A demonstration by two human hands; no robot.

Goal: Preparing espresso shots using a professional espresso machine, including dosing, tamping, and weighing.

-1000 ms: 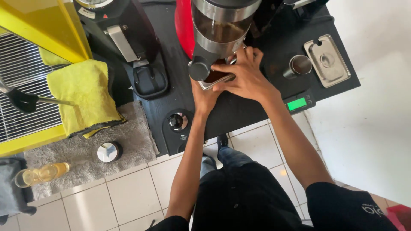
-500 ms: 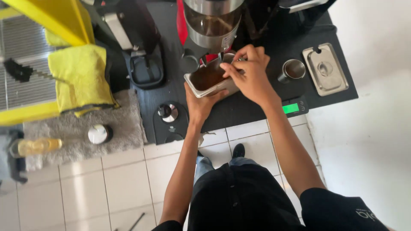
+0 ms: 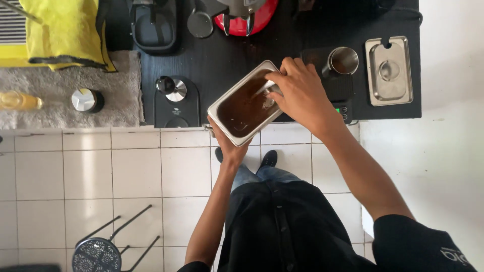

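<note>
A rectangular steel pan (image 3: 224, 103) holding brown coffee grounds is tilted in front of the black counter's edge. My left hand (image 3: 225, 142) supports it from beneath, mostly hidden by the pan. My right hand (image 3: 301, 94) reaches into the pan's far end and pinches a small metal scoop (image 3: 266, 89) that rests in the grounds. A red coffee grinder (image 3: 245, 14) stands at the back of the counter, above the pan.
A steel cup (image 3: 344, 61) sits on a black scale (image 3: 339, 88) right of my hand. A lidded steel container (image 3: 388, 70) lies further right. A tamper (image 3: 172, 88) stands on its black base, a yellow cloth (image 3: 63, 31) at far left. White tiled floor below, with a stool (image 3: 98, 253).
The pan has come away from under the grinder and moved toward me, over the counter's edge. My right hand has shifted onto the scoop inside it.
</note>
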